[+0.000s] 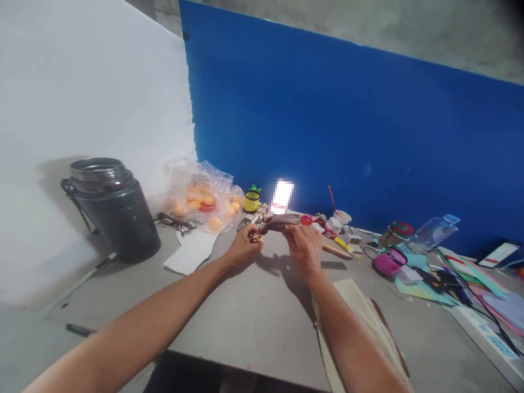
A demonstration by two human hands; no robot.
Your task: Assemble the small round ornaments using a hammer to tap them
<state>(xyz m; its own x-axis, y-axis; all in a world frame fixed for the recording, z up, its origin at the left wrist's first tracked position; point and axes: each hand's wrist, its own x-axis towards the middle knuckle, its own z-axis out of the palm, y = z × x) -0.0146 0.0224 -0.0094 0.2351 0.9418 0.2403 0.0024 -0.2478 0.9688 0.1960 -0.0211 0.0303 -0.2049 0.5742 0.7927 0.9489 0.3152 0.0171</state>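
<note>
Over the middle of the grey table, my right hand (306,248) is closed around a hammer. Its dark metal head (280,221) points left toward my other hand, and the end of its wooden handle (338,251) sticks out to the right. My left hand (241,248) pinches a small, shiny gold-and-orange object (257,238) whose kind I cannot make out. That object sits just below the rounded end of the hammer head; whether the two touch is unclear. More small gold pieces (262,210) lie behind the hands.
A dark wide-mouthed flask (110,213) stands left, near glasses (176,222), white paper (190,254) and a bag of orange fruit (202,196). Behind are a yellow pot (251,201), a bright phone screen (282,195) and a cup (341,217). A cloth (347,297) lies under my right forearm; clutter and a power strip (483,333) lie right.
</note>
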